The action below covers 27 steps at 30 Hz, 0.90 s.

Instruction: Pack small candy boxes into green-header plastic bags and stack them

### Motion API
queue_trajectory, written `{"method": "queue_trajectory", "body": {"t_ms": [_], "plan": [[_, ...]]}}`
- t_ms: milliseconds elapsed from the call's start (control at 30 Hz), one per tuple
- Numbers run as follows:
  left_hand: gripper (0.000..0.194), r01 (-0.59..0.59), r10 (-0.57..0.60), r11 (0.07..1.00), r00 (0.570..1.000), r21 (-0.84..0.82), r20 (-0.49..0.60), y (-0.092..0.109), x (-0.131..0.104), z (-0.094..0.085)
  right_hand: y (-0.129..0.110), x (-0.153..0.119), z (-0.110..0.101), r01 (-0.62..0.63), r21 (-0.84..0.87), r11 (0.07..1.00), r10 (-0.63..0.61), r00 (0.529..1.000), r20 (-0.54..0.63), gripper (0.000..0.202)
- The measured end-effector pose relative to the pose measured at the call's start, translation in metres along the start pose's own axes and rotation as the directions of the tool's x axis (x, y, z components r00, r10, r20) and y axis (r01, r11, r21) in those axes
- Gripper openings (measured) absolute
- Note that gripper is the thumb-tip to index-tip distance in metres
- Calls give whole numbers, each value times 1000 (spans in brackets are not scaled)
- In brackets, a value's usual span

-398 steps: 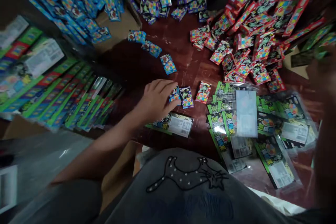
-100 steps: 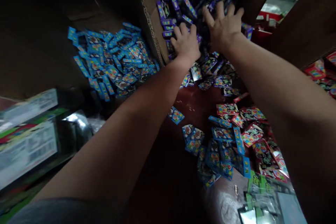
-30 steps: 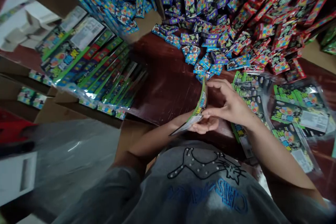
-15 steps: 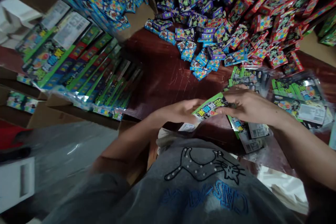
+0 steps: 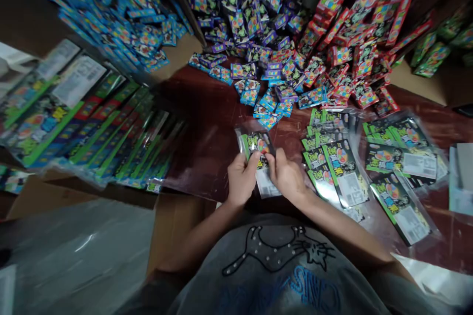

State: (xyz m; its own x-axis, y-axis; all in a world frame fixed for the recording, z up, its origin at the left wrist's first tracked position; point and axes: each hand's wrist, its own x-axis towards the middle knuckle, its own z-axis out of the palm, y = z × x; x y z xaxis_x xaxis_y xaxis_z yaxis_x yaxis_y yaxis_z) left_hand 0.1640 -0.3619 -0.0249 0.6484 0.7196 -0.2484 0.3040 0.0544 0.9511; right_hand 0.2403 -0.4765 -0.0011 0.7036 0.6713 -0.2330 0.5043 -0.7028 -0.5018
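In front of my body, both hands grip one clear plastic packet (image 5: 265, 181) with a printed black-and-green card face. My left hand (image 5: 242, 177) holds its left side, thumb on top. My right hand (image 5: 288, 174) pinches the right side, its thumb close to the left one. The fingers beneath the packet are hidden. Right of my right hand lies a pile of similar flat packets (image 5: 345, 174), and a single packet (image 5: 401, 206) rests beyond it.
Small blue, purple and red candy packets (image 5: 254, 54) are heaped at the back of the dark red table (image 5: 207, 133). A row of filled green-edged packs (image 5: 92, 123) stands at left above a cardboard box (image 5: 48, 194). Green packets (image 5: 430, 56) sit at far right.
The held packet has turned from slanting to nearly upright, and both hands have come together around it. A single packet now lies at right. The whole view has shifted.
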Motion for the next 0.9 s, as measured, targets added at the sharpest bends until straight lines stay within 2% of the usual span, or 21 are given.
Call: {"method": "queue_trajectory", "body": {"t_ms": [33,100,133,200,233,300,367,433,500,567,600,667,733,800,867,900], "plan": [[40,7,-6,998,1000,58,-23,-5,0,-4,-1,2,2,21,-12,1000,-20,999,26,53],[43,-2,5,992,1000,125,-20,-12,2,-19,6,11,-11,97,31,995,-99,993,57,48],[46,-31,33,990,999,139,-9,-13,5,-28,16,18,-24,170,56,984,-172,985,29,48],[62,-154,164,962,986,225,-24,-8,14,-46,44,38,-61,334,60,941,-326,938,-122,57],[76,-236,264,919,963,317,-49,-2,20,-52,61,51,-82,391,13,920,-379,898,-224,64],[95,-395,495,744,868,539,-47,17,35,-54,90,84,-120,376,-124,918,-395,852,-342,71],[84,-542,646,512,754,666,117,43,55,-37,108,121,-143,349,-214,912,-402,863,-306,76],[57,-694,667,354,658,627,351,72,78,-8,112,156,-151,293,-218,931,-343,907,-245,79],[43,-750,635,312,621,583,460,97,104,25,108,186,-147,160,-115,980,-185,950,-251,77],[41,-753,604,313,628,578,492,118,128,53,107,205,-143,64,43,997,-50,963,-264,71],[43,-756,589,308,628,578,508,127,138,63,109,211,-143,67,109,992,-37,964,-262,66],[53,-784,559,273,601,557,572,141,156,80,118,213,-149,156,187,970,-105,960,-258,54],[59,-841,516,212,529,498,674,154,169,92,128,206,-163,256,230,939,-196,947,-254,50],[57,-882,463,174,465,438,755,167,176,102,134,192,-179,314,249,916,-261,939,-223,53],[52,-890,445,176,453,421,772,177,174,107,136,175,-192,345,221,912,-300,930,-211,61],[51,-882,457,187,468,433,756,179,168,106,136,165,-194,358,169,918,-319,922,-221,66]]}}
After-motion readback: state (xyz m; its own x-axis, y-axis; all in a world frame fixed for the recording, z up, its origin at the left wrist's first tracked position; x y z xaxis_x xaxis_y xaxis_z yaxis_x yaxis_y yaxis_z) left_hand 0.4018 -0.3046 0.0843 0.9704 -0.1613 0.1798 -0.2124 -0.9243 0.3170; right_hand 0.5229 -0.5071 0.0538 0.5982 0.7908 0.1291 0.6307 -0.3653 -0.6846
